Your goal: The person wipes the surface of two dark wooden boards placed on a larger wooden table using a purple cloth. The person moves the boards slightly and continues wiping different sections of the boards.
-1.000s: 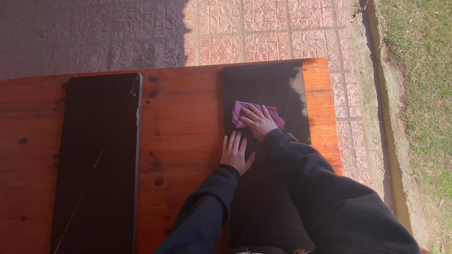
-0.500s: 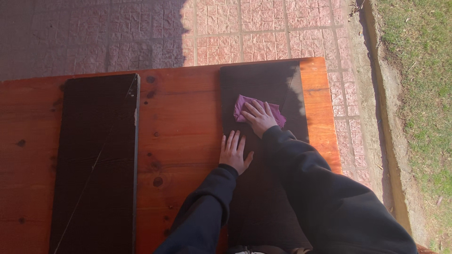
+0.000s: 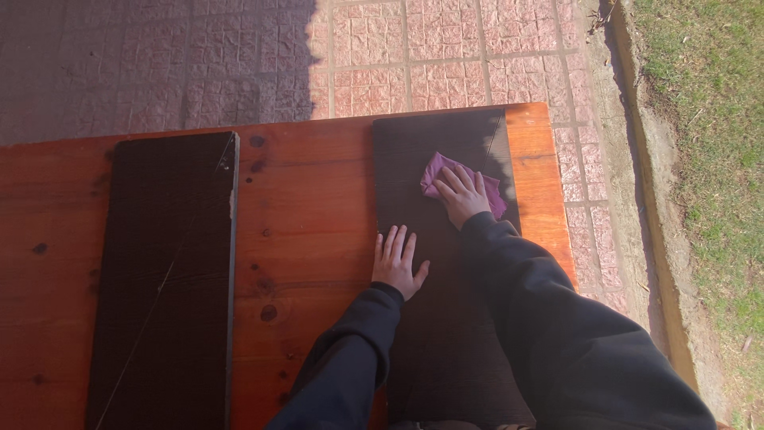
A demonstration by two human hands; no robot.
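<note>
Head view: right hand (image 3: 463,195) flat, fingers spread, pressing purple cloth (image 3: 446,173) onto dark board (image 3: 434,143) near its far end. Left hand (image 3: 398,261) open, palm down on same board's left edge. Board lies on reddish wooden table (image 3: 306,231); second dark board (image 3: 171,263) well apart, left. Paving (image 3: 382,48) beyond, grass (image 3: 708,119) right.

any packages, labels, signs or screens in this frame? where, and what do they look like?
None in view, only these:
Flat dark brown rectangular wooden board lying on the left of the orange-brown wooden table.
Second dark rectangular board on the right, left hand flat at its edge.
Crumpled purple cloth on that board, under the right hand.
</note>
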